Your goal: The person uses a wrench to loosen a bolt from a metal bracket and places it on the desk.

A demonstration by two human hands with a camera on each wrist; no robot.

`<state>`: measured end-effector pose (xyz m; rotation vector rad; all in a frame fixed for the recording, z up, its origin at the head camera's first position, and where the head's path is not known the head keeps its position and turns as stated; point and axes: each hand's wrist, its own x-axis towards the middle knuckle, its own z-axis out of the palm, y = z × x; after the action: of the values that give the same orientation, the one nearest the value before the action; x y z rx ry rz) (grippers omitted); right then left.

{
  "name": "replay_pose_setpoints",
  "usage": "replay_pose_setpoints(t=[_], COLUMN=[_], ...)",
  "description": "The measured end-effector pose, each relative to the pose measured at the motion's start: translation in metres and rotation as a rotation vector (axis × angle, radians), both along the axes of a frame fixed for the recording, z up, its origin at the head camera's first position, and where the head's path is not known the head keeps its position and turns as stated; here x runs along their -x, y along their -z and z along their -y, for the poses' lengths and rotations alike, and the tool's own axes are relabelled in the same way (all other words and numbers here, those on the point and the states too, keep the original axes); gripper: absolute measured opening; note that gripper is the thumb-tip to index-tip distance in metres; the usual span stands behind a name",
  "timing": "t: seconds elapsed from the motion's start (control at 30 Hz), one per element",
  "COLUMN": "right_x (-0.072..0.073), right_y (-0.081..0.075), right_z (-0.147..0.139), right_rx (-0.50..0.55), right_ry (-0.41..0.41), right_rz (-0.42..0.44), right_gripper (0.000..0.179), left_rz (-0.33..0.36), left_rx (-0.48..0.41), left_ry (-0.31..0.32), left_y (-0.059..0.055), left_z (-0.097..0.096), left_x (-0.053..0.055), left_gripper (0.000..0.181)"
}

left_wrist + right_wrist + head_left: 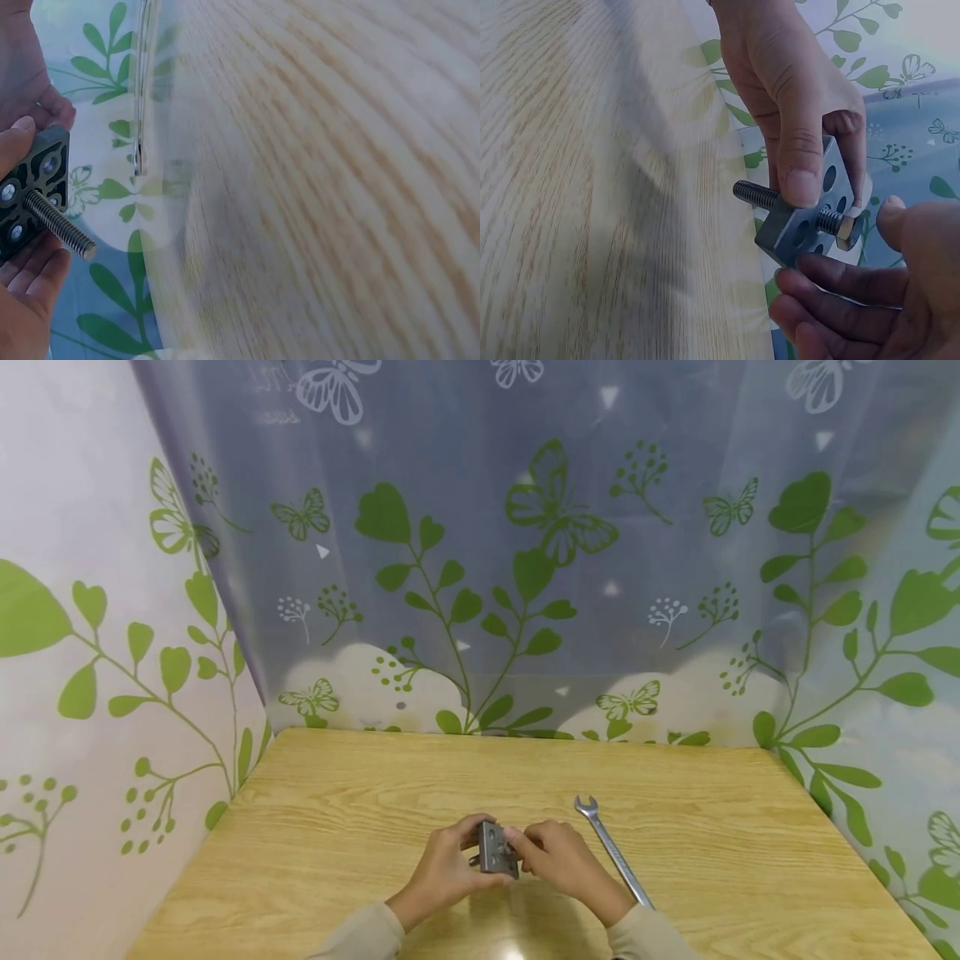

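My left hand [442,868] grips a small dark metal plate [489,850] by its edges, raised over the table. Several round holes run through the plate. A hex bolt passes through it: the threaded shank [64,227] sticks out well past one face. On the other face, a short stretch of thread and the hex head [847,231] stand out. Close to that head is my right hand [564,858]. In the right wrist view its thumb [891,217] is apart from the head, and its fingers lie loosely bent beneath, fingertips near the plate's lower edge.
A silver open-end wrench [617,853] lies on the wood-grain table [360,785], right of my right hand, its open jaw pointing away. Behind the table hangs a blue-grey curtain [465,435] printed with leaves and butterflies, and similar pale sheets flank both sides.
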<state>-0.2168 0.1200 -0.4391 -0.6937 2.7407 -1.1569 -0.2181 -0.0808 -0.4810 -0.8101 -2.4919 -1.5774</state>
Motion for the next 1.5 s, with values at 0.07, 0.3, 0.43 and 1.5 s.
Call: replay_pose_setpoints(t=[0.07,0.3,0.43,1.5], right_x=[-0.0001,0.0002,0.0011,-0.0009], right_y=[0.0003,-0.0034,-0.0039,0.0034], right_z=[0.0007,0.0026,-0.0002,-0.0018], right_rx=[-0.001,0.019,0.009,-0.002], right_ry=[-0.008,-0.026,-0.075,-0.024], right_rz=[0.011,-0.018,-0.052,-0.007], right_gripper=[0.049,0.039,0.026,0.047], left_rz=[0.0,-0.012,-0.021,0.007], left_rx=[0.004,-0.002,-0.009,0.001], left_ry=[0.0,0.005,0.011,-0.007], left_y=[-0.0004,-0.002,-0.0015,0.0038], left_z=[-0.0003,-0.0011,-0.0004,0.0002], left_x=[0.0,0.0015,0.0024,0.0], left_gripper=[0.065,0.065,0.065,0.066])
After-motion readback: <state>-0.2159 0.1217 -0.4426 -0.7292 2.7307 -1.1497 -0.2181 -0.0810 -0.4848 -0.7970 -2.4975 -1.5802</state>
